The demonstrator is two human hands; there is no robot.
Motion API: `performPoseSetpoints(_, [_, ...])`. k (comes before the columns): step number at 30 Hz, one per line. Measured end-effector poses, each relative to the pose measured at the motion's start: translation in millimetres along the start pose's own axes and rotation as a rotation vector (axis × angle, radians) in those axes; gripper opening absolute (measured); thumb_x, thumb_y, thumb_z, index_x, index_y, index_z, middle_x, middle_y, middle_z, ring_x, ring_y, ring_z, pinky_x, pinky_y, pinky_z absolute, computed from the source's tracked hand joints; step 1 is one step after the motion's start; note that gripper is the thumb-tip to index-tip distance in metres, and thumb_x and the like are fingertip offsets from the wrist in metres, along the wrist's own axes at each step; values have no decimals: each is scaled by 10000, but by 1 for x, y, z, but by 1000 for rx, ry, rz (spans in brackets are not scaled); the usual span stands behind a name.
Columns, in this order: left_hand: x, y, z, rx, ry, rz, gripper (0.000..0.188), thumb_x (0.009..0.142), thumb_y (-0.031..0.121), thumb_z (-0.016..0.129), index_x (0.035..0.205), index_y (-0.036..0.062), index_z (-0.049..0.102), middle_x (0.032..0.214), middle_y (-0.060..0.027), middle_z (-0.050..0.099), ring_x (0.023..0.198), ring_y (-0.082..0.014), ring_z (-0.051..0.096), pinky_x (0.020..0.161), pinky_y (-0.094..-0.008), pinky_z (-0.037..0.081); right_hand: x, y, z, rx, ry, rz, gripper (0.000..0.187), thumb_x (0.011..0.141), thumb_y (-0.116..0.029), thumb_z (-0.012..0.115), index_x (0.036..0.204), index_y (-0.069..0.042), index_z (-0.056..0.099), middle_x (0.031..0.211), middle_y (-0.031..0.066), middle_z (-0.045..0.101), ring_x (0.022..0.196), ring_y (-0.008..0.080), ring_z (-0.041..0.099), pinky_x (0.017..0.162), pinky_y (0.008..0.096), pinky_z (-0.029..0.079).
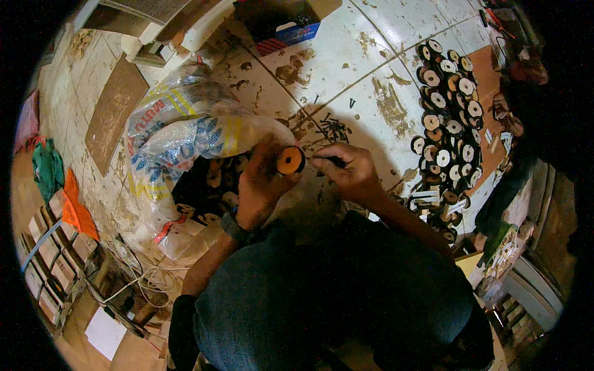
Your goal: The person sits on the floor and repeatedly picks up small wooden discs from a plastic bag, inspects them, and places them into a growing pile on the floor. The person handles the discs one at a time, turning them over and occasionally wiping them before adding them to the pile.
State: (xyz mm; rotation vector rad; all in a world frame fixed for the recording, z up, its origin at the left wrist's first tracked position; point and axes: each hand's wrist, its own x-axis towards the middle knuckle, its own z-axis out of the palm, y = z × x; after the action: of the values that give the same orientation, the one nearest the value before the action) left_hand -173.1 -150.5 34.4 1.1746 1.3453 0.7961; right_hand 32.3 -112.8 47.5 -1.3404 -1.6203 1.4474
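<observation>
My left hand [263, 188] is closed around a round disc [288, 162] with an orange-brown wooden face, a dark rim and a small centre hole. Just right of it, my right hand [354, 174] is closed in a pinch, fingertips close to the disc's edge. Something small and dark shows at those fingers, too unclear to name. Beyond the hands, a small heap of dark screws or nails [334, 130] lies on the tiled floor. A printed woven plastic sack [185, 133] lies by my left hand, its mouth open on many similar discs [213, 185].
Discs [442, 158] with pale and brown faces stand in rows at the right, beside a brown board [486, 117]. A blue-sided box [288, 40] is at the far edge. Orange cloth [77, 207] and white cable [145, 284] lie left.
</observation>
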Motion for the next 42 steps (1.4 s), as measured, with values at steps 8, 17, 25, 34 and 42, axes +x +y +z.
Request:
performPoseSetpoints(8, [4, -2, 9, 152, 122, 187, 679, 679, 74, 805, 1285, 44, 500, 1171, -177, 578, 1077, -313, 587, 906, -384, 483, 4, 4, 5, 127, -28, 70, 112, 841, -50, 691, 909, 35, 663, 806, 70, 663, 755, 97, 598, 686, 253, 486])
performPoseSetpoints(17, [13, 9, 7, 683, 29, 493, 633, 697, 124, 802, 1262, 56, 523, 1196, -161, 564, 1094, -331, 567, 878, -399, 498, 6, 8, 5, -58, 5, -129, 201, 815, -107, 729, 969, -4, 650, 832, 90, 662, 763, 147, 619, 690, 294, 496])
performPoseSetpoints(25, [21, -14, 41, 192, 52, 369, 615, 732, 180, 788, 1266, 37, 518, 1260, -187, 536, 1132, -350, 537, 925, -411, 464, -11, 59, -11, 129, 141, 66, 373, 783, -125, 748, 1114, -51, 592, 970, 127, 643, 929, 218, 623, 817, 348, 496])
performPoseSetpoints(34, [-15, -32, -73, 860, -325, 328, 481, 811, 171, 648, 1265, 64, 530, 1270, -194, 543, 1146, -384, 519, 912, -435, 473, -109, 99, -242, -282, 1163, 248, 271, 836, -223, 713, 1010, -26, 648, 863, 62, 666, 726, 167, 635, 638, 293, 512])
performPoseSetpoints(42, [-24, -32, -75, 1060, -217, 278, 469, 797, 142, 633, 1251, 70, 540, 1237, -193, 552, 1103, -385, 534, 888, -436, 482, -126, 128, -301, -1175, 1067, 342, 459, 845, -395, 665, 1144, -47, 636, 991, 164, 642, 777, 300, 628, 700, 392, 494])
